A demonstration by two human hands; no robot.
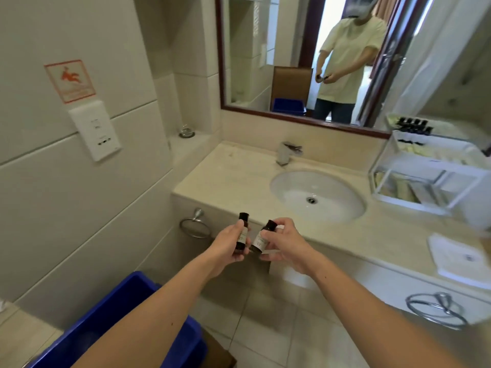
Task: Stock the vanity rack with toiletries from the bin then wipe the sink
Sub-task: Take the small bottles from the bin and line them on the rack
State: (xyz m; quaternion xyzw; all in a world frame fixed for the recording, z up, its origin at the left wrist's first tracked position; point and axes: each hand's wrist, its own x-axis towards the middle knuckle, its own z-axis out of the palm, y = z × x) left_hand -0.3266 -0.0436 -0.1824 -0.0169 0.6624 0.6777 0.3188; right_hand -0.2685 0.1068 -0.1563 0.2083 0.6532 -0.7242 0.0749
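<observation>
My left hand (228, 247) grips a small dark toiletry bottle (242, 232) with a pale label, held upright. My right hand (285, 244) pinches a second small dark bottle (261, 239), tilted to the right. Both hands are in front of the counter edge, left of the white oval sink (317, 195). The white two-tier vanity rack (427, 173) stands on the counter at the right, with several dark bottles and pale packets on its shelves. The blue bin (111, 322) sits low at the left, partly hidden behind my left forearm.
A chrome faucet (285, 152) stands behind the sink. A folded white cloth (459, 257) lies on the counter at the right. Chrome towel rings (195, 224) hang from the counter front, another towel ring (435, 309) lower right. A mirror (318, 57) covers the wall above.
</observation>
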